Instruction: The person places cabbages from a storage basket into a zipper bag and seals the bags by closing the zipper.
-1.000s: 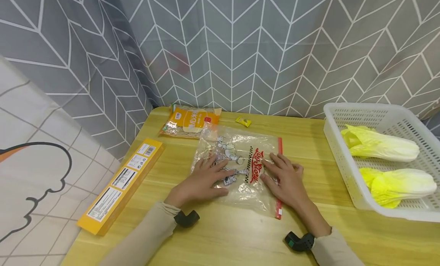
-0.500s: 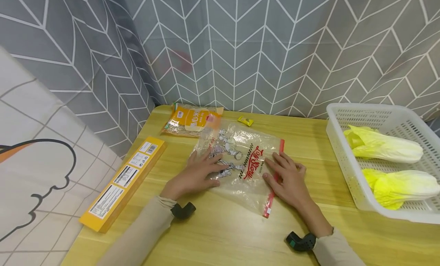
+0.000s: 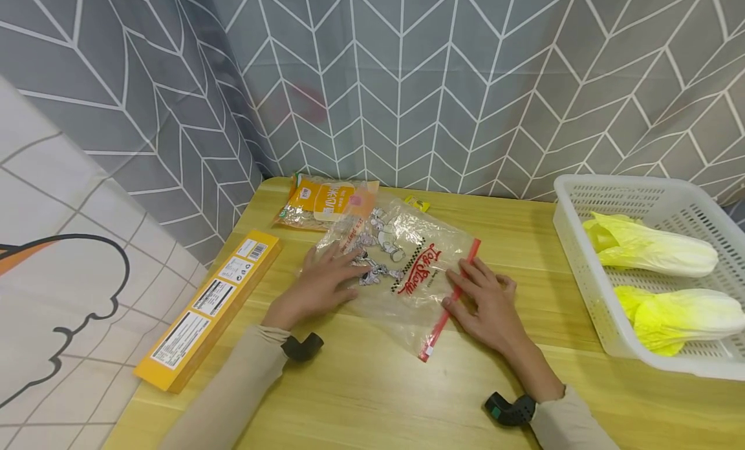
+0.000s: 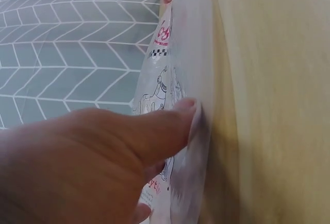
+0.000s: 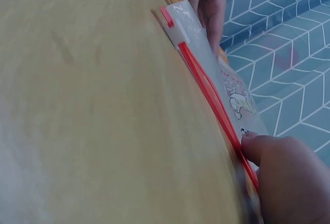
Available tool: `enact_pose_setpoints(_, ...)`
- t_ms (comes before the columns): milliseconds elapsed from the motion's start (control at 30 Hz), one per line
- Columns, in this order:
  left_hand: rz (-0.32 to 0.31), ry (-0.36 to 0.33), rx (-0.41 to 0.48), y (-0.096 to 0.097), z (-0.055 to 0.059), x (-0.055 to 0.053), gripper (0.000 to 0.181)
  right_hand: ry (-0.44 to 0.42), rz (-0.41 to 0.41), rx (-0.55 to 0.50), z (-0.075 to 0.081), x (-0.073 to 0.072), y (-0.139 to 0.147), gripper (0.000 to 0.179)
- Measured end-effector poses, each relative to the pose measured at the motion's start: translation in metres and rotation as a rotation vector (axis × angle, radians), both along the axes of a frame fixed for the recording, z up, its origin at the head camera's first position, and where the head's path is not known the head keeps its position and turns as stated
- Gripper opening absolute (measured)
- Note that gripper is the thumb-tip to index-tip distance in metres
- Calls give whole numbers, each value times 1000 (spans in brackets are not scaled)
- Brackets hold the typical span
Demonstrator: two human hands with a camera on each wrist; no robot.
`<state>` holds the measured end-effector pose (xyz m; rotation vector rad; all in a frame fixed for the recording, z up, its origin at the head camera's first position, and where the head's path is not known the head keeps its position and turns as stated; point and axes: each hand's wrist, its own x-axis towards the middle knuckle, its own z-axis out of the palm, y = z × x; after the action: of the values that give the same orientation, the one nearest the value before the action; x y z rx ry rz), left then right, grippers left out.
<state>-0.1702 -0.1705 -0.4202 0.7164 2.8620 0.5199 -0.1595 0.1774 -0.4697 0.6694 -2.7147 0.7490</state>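
Observation:
A clear plastic zip bag with red lettering and cartoon figures lies skewed on the table. Its red zip strip slants along the right side. My left hand rests on the bag's left part, fingers spread; in the left wrist view its thumb presses near the bag's edge. On the other side my right hand lies across the red strip with fingers extended. The right wrist view has that thumb touching the strip.
Behind the bag lies an orange food packet, partly overlapped by it. A small yellow sachet peeks out at the bag's far edge. A long orange box lies left. The white basket at right holds two Chinese cabbages.
The bag has turned clockwise on the table, its near red corner swinging left and its far edge reaching the yellow sachet. My left hand has slid slightly left; the right stays nearly in place.

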Motion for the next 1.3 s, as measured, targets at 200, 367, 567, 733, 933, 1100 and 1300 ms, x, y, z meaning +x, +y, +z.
enact_pose_setpoints(200, 66, 8, -2, -3, 0, -1, 48, 5, 36, 7, -1, 0, 0, 53)
enact_pose_setpoints(367, 97, 46, -10, -4, 0, -1, 45, 6, 69, 10, -1, 0, 0, 54)
enact_pose_setpoints(567, 136, 60, -11, -5, 0, -2, 43, 9, 91, 12, -2, 1, -1, 56)
enact_pose_setpoints(733, 168, 65, -26, -7, -2, -3, 43, 5, 101, 11, -1, 1, -1, 56)
enact_pose_setpoints(933, 199, 65, -50, -9, -3, -6, 44, -4, 105, 27, 0, 2, -1, 58)
enact_pose_setpoints(1100, 231, 61, -49, -9, -4, -7, 44, -5, 112, 35, 1, 1, -1, 59)
enact_pose_setpoints(1300, 259, 73, -47, -9, -5, -7, 45, -3, 121, 49, -1, 1, -2, 58)
